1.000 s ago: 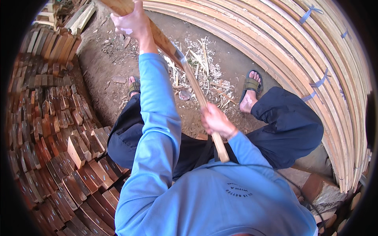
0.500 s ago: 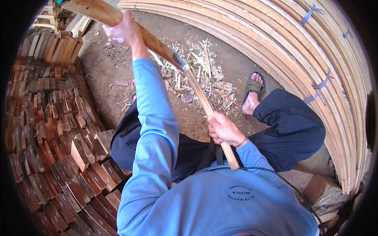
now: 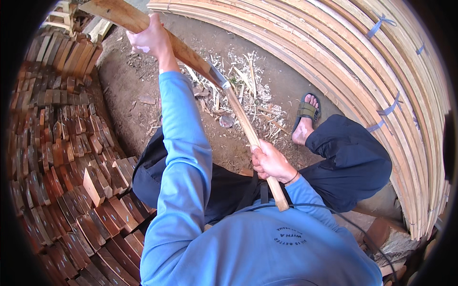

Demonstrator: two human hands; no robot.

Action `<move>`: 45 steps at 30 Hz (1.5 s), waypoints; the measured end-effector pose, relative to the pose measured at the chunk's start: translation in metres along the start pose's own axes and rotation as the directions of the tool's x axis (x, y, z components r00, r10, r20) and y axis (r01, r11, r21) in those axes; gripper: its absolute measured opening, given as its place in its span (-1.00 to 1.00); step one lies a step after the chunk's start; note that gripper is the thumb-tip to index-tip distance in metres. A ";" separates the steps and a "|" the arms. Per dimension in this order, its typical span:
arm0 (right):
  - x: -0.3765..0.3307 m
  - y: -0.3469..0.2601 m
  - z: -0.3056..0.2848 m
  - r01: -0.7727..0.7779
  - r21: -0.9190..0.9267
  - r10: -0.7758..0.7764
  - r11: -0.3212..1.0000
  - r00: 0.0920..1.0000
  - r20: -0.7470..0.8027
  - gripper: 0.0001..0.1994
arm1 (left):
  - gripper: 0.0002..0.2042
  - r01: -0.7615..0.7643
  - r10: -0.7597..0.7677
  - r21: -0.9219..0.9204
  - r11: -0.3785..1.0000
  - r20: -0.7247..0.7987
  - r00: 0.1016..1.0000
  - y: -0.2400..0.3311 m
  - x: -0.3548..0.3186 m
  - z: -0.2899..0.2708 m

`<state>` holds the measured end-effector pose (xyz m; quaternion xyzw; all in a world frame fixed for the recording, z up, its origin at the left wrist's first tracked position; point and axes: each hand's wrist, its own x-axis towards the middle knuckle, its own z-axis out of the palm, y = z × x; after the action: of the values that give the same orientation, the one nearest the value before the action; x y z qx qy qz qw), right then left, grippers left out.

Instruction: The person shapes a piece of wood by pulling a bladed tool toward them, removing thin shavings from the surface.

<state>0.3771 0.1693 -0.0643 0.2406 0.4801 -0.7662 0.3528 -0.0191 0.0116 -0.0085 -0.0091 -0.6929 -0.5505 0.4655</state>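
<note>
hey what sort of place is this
Probably a woodworking yard or workshop: long wooden strips bound with blue ties, wooden blocks stacked in rows, and pale wood shavings strewn on the ground.

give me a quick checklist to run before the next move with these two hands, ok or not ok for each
1. Left hand gripping the long brown wooden piece: ok.
2. Right hand closed around the slim pale wooden stick: ok.
3. Both hands off the grey metal-looking part where the two meet: ok.
4. Stick's near end clear of the blue long-sleeved shirt: cannot tell; it overlaps the shirt in view, but contact is unclear.
5. Right foot in its olive-strapped sandal off to the side of the stick: ok.
6. Left foot's position: cannot tell, hidden from view.
</note>
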 end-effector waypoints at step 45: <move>0.006 -0.009 0.004 -0.017 -0.049 0.015 0.999 0.999 -0.043 -0.90 | -0.63 0.035 -0.031 0.051 0.998 -0.074 0.997 0.012 -0.001 -0.008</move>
<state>0.3667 0.1667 -0.0621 0.2519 0.5045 -0.7460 0.3544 -0.0071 0.0109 -0.0007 0.0348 -0.6896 -0.5398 0.4815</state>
